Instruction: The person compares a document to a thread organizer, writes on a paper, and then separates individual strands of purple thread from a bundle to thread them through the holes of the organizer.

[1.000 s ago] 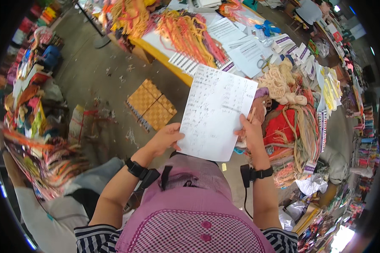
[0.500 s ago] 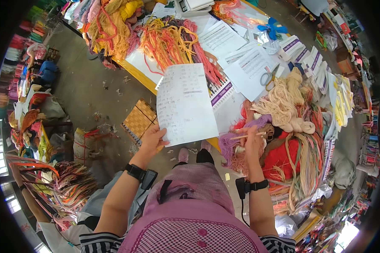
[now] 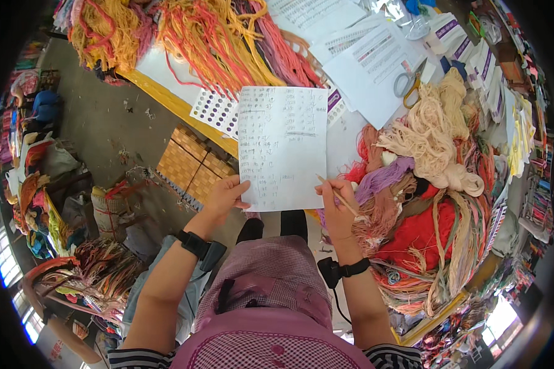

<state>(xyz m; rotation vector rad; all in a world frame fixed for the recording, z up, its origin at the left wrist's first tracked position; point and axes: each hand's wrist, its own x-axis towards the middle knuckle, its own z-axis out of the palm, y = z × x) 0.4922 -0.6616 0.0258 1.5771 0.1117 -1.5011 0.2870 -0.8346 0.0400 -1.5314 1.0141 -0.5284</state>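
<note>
My left hand [image 3: 224, 197] grips a white sheet of paper [image 3: 292, 169] by its lower left corner, thumb on top. Columns of handwriting cover much of the sheet. At the sheet's lower right edge, my right hand [image 3: 338, 209] is closed around a thin wooden pencil [image 3: 346, 200], one end pointing up-left toward the paper. Just right of that hand lie a purple yarn skein [image 3: 391, 175] and brownish-pink yarn [image 3: 391, 203]. Behind the sheet's left edge, a card with rows of dark dots [image 3: 212, 114] is partly covered.
Orange and coral yarn [image 3: 197, 37] heaps along the table's far side. Scissors [image 3: 406, 86] lie beside printed sheets [image 3: 375, 67]. Cream yarn [image 3: 421, 129] and red yarn [image 3: 421, 230] pile at right. A woven tan case [image 3: 184, 166] is below the yellow table edge [image 3: 166, 98]. Another person's arm [image 3: 74, 335] shows lower left.
My right hand has moved left with the pencil, from over the yarn to the sheet's edge. The sheet now lies straighter and its writing faces me more clearly. The view has shifted closer.
</note>
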